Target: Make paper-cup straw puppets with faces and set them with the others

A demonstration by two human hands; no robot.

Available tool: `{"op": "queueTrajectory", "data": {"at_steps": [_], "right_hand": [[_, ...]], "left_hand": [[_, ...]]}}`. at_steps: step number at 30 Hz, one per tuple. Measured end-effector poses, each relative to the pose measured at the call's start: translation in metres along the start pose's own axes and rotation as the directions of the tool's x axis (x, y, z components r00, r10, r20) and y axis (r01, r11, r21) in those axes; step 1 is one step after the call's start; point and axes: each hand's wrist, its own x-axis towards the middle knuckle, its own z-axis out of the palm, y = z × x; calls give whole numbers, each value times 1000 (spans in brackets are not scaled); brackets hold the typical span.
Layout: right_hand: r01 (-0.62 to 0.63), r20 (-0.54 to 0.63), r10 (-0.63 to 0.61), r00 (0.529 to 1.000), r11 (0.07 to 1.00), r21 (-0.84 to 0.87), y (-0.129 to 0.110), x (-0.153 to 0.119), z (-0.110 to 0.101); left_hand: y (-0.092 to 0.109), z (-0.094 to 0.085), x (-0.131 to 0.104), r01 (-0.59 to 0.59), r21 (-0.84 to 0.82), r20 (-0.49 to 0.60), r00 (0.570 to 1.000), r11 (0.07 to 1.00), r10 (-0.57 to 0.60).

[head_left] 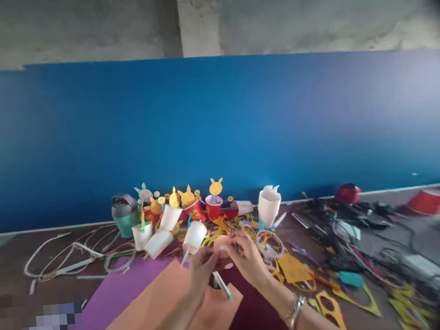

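Observation:
Between my two hands is a round peach paper piece (221,243), with a small white bit on its face. My left hand (202,269) pinches its lower left edge between thumb and fingers. From the right, my right hand (249,259) has its fingers closed at the piece's right side; the fingertips partly hide it. A white stick with a teal end (223,286) lies below the hands on a peach paper sheet (147,311). Just beyond the left hand, a white paper cup (195,235) lies tilted with a straw-like piece at it.
Yellow paper figures (216,187) stand in red and white cups along the blue wall (217,125). A stack of white cups (269,207) is at back right. Cut yellow scraps (295,269) lie right, with tangled black cables (383,239); white cables (66,258) lie left. Purple paper (137,276) lies beneath.

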Motion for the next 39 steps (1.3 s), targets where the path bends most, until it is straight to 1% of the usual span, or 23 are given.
{"op": "queueTrajectory", "data": {"at_steps": [4,9,13,17,29,33,39], "right_hand": [[12,-23,-12,1000,1000,-14,-2,-1,0],[41,-59,-44,997,998,-41,-3,-3,-1],[75,-81,-82,993,994,-85,0,-4,-2],[102,-108,-118,987,985,-138,1,-4,-2],[144,-120,-170,978,969,-200,-2,-6,-3],[128,-79,-140,987,982,-141,-4,-4,-4],[19,47,-20,999,1000,22,-8,1,-8]], "left_hand": [[0,1,2,8,8,-10,1000,1000,-8],[4,3,-3,27,49,-4,1000,998,-27],[8,6,-7,26,89,0,1000,996,-26],[9,9,-8,36,88,2,999,995,-36],[8,8,-8,38,84,25,999,996,-40],[8,7,-8,46,78,28,998,996,-49],[6,5,-6,40,53,44,998,998,-42]]}}
